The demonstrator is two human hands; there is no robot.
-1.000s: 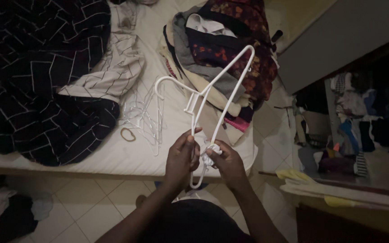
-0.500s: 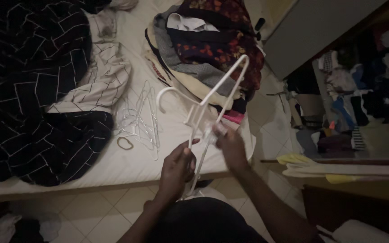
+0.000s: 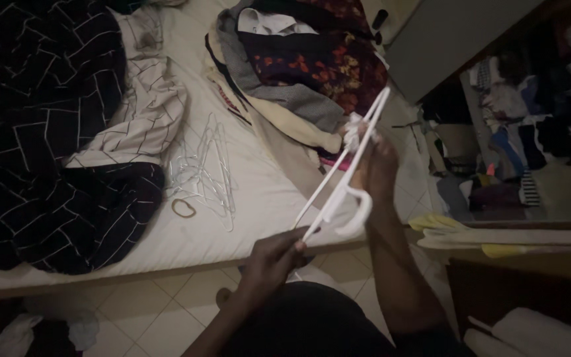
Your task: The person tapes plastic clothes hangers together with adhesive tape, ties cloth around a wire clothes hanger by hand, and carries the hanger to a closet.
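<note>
A white plastic hanger [image 3: 343, 177] is held edge-on over the bed's front corner. My left hand [image 3: 271, 261] grips its lower end, fingers closed around the thin bar. My right hand [image 3: 373, 158] is raised near the hanger's upper part and pinches a small white crumpled cloth or tissue [image 3: 353, 124] against the bar. The hanger's hook curves down near the middle, between both hands.
A white bed [image 3: 246, 198] carries a dark line-patterned blanket [image 3: 41, 132], a striped cloth [image 3: 147, 112], a pile of clothes [image 3: 299, 59], several clear hangers [image 3: 203, 173] and a ring-shaped band [image 3: 183, 209]. An open wardrobe with clothes [image 3: 530, 125] stands at right. Tiled floor lies below.
My right hand slid with the white wad up along the hanger toward its far end. The hanger turned edge-on, its hook now pointing down. My left hand stayed at the lower end.
</note>
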